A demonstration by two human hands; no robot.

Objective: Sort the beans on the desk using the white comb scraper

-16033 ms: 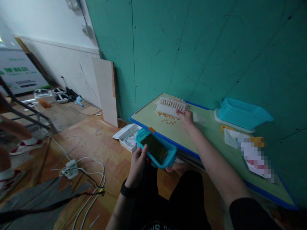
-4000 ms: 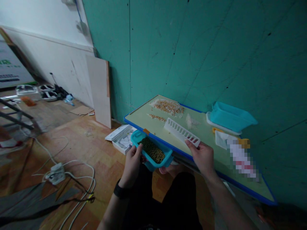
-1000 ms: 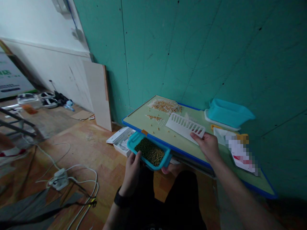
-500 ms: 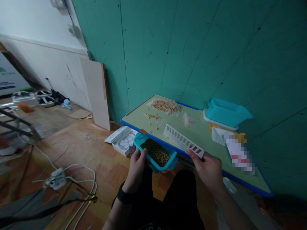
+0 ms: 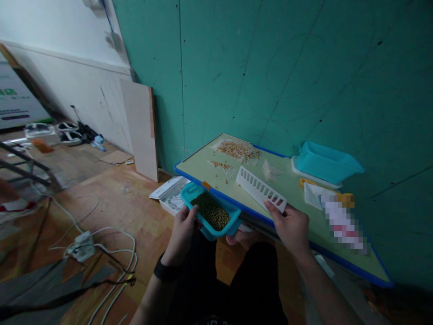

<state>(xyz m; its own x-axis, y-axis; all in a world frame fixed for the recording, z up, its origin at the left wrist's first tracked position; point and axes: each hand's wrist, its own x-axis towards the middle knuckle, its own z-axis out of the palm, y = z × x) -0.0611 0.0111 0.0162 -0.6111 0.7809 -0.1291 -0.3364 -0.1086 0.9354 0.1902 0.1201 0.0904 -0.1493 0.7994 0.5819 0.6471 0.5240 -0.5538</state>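
Observation:
My left hand (image 5: 181,228) is closed on the near rim of a blue tray (image 5: 194,195) filled with green and yellow beans, held just below the front edge of the green table (image 5: 294,189). My right hand (image 5: 290,225) grips one end of a white slotted scraper (image 5: 259,188) that lies slanted on the tabletop near its front edge. Beyond the scraper, a heap of yellow beans (image 5: 239,150) mixed with white rice lies at the far left corner. A smaller row of beans (image 5: 219,165) and a little rice patch (image 5: 269,171) lie nearby.
A blue lidded box (image 5: 326,163) stands at the back right of the table, with white paper (image 5: 313,196) and a blurred packet (image 5: 341,219) in front. On the wooden floor lie an open white box (image 5: 171,196), a power strip with cables (image 5: 83,239) and a leaning board (image 5: 140,131).
Over the last second the scraper was drawn back toward the table's front edge, lifted, then set down again. The tray has shifted slightly left under the edge.

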